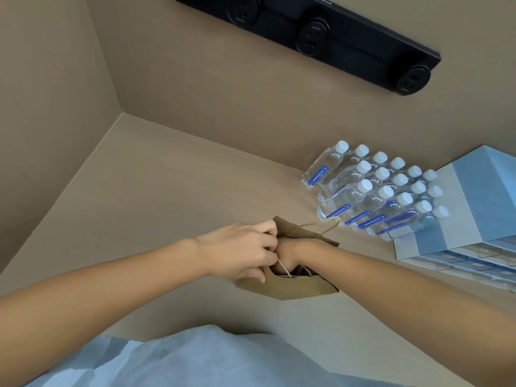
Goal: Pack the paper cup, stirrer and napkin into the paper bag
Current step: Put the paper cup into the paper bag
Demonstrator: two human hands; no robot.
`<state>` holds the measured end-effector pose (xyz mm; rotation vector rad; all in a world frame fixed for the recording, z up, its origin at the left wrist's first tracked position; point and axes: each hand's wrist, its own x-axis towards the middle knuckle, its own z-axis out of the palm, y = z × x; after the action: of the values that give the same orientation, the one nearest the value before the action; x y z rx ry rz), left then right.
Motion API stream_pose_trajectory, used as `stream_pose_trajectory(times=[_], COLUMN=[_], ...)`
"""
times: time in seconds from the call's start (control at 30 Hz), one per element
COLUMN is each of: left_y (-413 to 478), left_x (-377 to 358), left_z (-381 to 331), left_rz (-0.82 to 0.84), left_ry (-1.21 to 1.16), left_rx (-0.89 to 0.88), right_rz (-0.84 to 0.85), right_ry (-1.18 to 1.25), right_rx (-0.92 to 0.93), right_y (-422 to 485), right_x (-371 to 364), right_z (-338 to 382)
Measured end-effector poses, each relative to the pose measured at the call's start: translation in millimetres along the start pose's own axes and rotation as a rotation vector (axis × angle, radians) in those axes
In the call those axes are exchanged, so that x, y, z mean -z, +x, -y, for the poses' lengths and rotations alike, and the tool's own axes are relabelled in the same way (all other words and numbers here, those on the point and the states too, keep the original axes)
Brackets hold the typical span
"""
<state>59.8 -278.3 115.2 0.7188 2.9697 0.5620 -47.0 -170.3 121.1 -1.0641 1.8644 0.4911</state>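
both forearms meet at paper bag: left hand pinches its rim, right hand grip hidden inside.

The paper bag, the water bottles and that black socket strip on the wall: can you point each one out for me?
paper bag [290, 287], head view, on its near front panel below the hands.
water bottles [346, 201], head view, on the clear body of a front bottle.
socket strip [360, 46], head view, on the black bar between two round sockets.

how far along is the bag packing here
Nothing can be confirmed as packed: no cup, stirrer or napkin shows. In hand: the left hand holds the paper bag open at its rim, while the right hand reaches inside, hidden. What remains is unclear.
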Motion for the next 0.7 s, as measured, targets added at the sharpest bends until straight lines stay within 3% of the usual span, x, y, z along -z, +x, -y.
stream_pose_trajectory(times=[0.17,0.37,0.53,0.7], left_y=[4,11,13,10], left_x=[5,6,15,18], left_z=[-1,-1,-2,-10], left_rz=[-0.035,0.011,0.001,-0.077], left_ry=[0.025,0.123,0.151,0.141], left_rx=[-0.023,0.007,0.002,-0.047], right_rz=[-0.043,-0.318,-0.344,-0.425], right_ry=[0.082,0.226,0.173,0.372], right_rx=[-0.014,0.143,0.263,0.261], right_y=[-40,-118,-182,-219], right_x=[13,15,-20,-64], right_z=[-11,-25,-45,-80])
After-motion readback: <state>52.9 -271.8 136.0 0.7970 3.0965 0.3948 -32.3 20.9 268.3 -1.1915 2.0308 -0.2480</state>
